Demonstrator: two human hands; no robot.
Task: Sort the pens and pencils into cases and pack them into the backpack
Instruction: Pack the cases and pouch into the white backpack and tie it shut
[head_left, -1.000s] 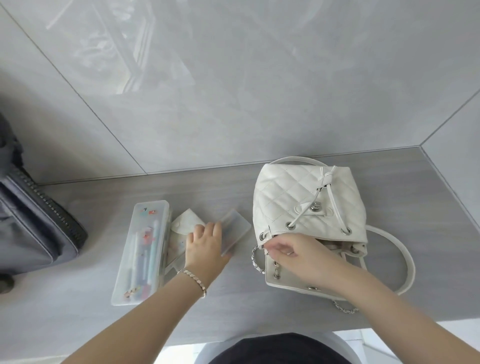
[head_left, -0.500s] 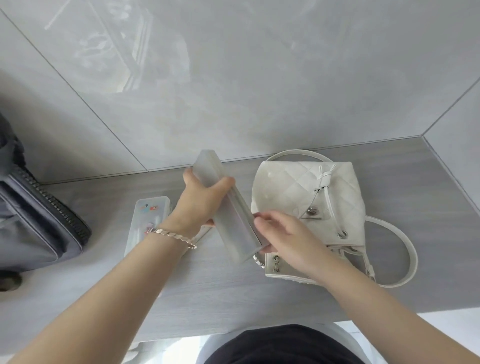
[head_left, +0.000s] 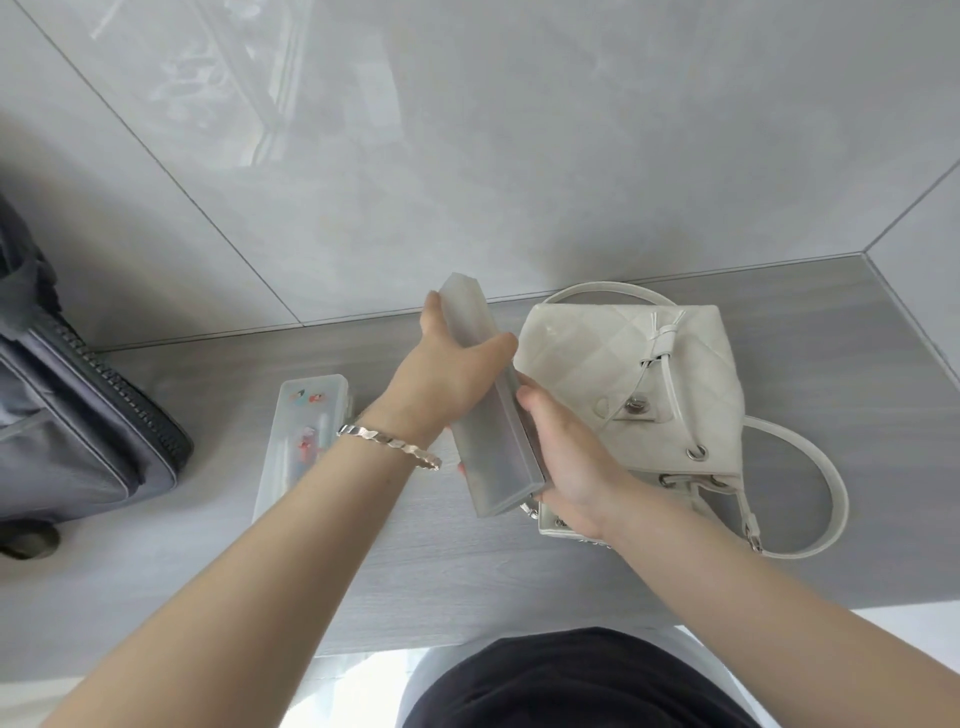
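Frosted translucent plastic pencil case (head_left: 493, 441), a long slim box, hangs tilted above the grey wood-grain table (head_left: 519, 571), just beside the white quilted leather backpack (head_left: 623, 364). Left hand (head_left: 447, 379) clamps thumb and fingers round its upper half. Right hand (head_left: 571, 462) touches its lower edge, and I cannot tell how its hidden fingers lie.

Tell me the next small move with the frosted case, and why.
Probably steer the frosted translucent plastic case rightward toward the mouth of the white quilted backpack: the left hand and right hand hold it tilted, right beside the backpack, not yet inside.
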